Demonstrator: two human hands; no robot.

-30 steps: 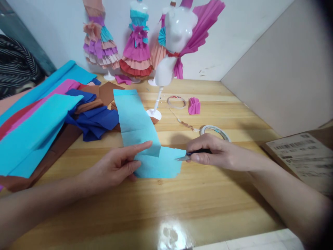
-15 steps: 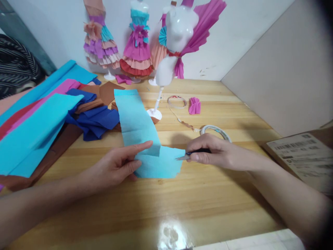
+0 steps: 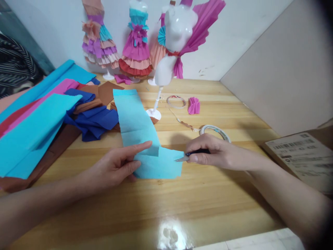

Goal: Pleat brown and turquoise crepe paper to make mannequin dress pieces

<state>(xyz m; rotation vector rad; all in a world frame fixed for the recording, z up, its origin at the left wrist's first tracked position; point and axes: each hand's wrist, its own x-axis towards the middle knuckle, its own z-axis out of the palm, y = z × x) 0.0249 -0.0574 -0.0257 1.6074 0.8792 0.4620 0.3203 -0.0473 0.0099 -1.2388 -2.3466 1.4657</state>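
Pale wood grain runs across the table (image 3: 117,215) below a white wall (image 3: 234,41). Around its middle, light-blue paper (image 3: 136,116) lies doubled over, one end slanting toward the far left. Its near layer's left edge sits lightly between the left hand's (image 3: 121,161) thumb and curled fingers, index stretched along the upper flap, probably to steady both. Opposite, the right hand (image 3: 210,151), wrist low, has fingers wrapped closed around scissors (image 3: 182,158), their blades at the paper's right edge, presumably for control. Farther off stands a white mannequin (image 3: 179,31).
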